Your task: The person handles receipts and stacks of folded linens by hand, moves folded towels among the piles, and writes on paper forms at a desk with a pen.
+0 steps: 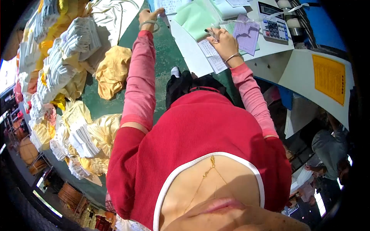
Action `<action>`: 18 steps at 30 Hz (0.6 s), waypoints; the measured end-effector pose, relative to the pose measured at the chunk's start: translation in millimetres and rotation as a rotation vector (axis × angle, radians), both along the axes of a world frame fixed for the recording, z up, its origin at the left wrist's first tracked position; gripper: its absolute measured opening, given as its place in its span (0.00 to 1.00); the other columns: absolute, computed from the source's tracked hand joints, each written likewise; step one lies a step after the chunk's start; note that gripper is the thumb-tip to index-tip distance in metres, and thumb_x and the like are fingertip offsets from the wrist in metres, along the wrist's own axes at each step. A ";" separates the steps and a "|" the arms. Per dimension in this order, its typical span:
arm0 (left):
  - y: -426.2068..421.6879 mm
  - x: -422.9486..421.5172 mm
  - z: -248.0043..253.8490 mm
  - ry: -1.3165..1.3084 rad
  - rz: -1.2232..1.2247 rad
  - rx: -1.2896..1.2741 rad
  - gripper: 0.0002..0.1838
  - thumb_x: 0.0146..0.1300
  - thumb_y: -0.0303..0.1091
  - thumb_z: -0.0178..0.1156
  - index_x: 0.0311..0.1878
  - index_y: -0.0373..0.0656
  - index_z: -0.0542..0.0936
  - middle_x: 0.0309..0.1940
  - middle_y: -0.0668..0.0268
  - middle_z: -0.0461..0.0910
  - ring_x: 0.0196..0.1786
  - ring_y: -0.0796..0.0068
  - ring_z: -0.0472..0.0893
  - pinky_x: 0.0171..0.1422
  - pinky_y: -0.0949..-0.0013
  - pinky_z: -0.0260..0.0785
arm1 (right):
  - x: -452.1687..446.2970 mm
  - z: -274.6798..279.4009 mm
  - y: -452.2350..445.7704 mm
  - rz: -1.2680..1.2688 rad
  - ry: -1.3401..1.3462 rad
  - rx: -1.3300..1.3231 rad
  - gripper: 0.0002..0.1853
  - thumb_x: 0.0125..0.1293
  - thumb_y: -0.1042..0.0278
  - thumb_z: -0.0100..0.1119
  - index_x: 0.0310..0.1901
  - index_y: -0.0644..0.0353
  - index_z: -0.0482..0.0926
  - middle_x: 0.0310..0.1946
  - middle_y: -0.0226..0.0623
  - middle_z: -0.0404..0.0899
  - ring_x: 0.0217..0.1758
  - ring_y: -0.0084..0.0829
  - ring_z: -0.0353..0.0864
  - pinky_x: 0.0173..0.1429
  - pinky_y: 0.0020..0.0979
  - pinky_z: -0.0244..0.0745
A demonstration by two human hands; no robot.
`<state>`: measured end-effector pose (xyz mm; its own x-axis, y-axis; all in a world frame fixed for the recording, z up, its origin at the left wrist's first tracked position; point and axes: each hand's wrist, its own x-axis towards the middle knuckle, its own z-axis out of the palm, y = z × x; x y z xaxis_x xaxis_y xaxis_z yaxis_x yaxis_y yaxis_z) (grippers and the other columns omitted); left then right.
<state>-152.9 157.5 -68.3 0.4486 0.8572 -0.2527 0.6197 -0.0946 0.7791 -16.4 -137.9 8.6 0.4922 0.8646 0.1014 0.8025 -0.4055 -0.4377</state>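
Note:
My right hand (pixel 224 43) is closed around a thin pen (pixel 210 34) with a dark end, over the papers on the white desk (pixel 185 48). Under that hand lies a printed sheet with writing (pixel 214 57). Beside it are a purple slip (pixel 246 34) and pale green sheets (pixel 194 21). At the desk's left edge, my left hand (pixel 149 17) has its thumb stretched toward another printed sheet (pixel 169 5). Its fingers are partly bent, with nothing seen between them.
A calculator (pixel 274 29) lies at the right, near metal-lidded containers (pixel 295 27). Bundles of folded white and yellow cloth (pixel 83 134) are piled on the green floor (pixel 165 69) at left. A yellow notice (pixel 327 79) is on the desk's side panel. Another person (pixel 329 150) is at far right.

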 end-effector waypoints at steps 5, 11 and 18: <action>21.6 2.0 -4.1 -0.708 0.069 -0.184 0.13 0.52 0.32 0.65 0.37 0.35 0.77 0.28 0.64 0.79 0.28 0.77 0.78 0.29 0.75 0.72 | -1.1 -0.6 0.0 -0.004 0.000 -0.021 0.19 0.56 0.56 0.60 0.51 0.42 0.77 0.31 0.38 0.76 0.34 0.41 0.78 0.36 0.38 0.74; 43.8 9.2 6.4 -1.019 0.123 -0.256 0.12 0.52 0.27 0.63 0.39 0.37 0.74 0.31 0.62 0.80 0.31 0.70 0.82 0.30 0.70 0.77 | -1.6 0.3 4.4 0.011 0.022 -0.042 0.20 0.54 0.57 0.62 0.50 0.46 0.76 0.31 0.39 0.77 0.35 0.41 0.79 0.38 0.39 0.74; -18.8 19.1 -12.5 -0.527 0.214 0.090 0.19 0.49 0.35 0.67 0.39 0.32 0.74 0.32 0.56 0.78 0.29 0.65 0.79 0.28 0.68 0.72 | 0.5 -5.1 5.3 0.005 0.045 -0.012 0.21 0.54 0.57 0.63 0.51 0.46 0.77 0.31 0.39 0.79 0.32 0.39 0.79 0.36 0.37 0.73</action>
<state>-133.8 138.8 -80.8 0.3085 0.9505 0.0364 0.1621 -0.0902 0.9826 -15.9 -132.6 3.5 0.4920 0.8678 0.0689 0.7839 -0.4072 -0.4687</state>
